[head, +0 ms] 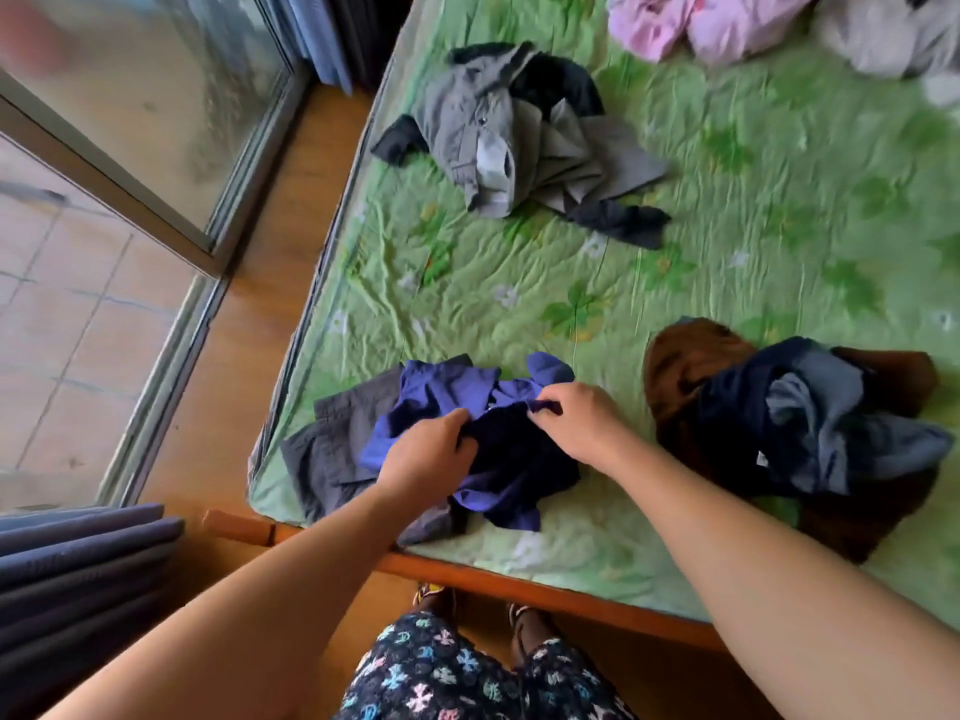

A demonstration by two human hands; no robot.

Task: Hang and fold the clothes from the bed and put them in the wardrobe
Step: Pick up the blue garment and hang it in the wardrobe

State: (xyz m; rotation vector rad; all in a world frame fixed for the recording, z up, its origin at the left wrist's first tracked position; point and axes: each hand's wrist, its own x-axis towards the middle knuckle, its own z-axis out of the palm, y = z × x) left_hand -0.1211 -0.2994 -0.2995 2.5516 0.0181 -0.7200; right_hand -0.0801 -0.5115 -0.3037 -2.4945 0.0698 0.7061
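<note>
The left hand (pixel 428 452) and right hand (pixel 579 423) are curled into a crumpled purple garment (pixel 514 475), which is gripped at its middle. It is laid over a grey garment (pixel 322 449) at the near corner of the bed (pixel 519 293) (green, floral); a brown and navy heap (pixel 779 423) is seen just beside it.

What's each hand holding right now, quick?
Left hand: closed, gripping the blue garment on the bed.
Right hand: closed, pinching the same blue garment.
</note>
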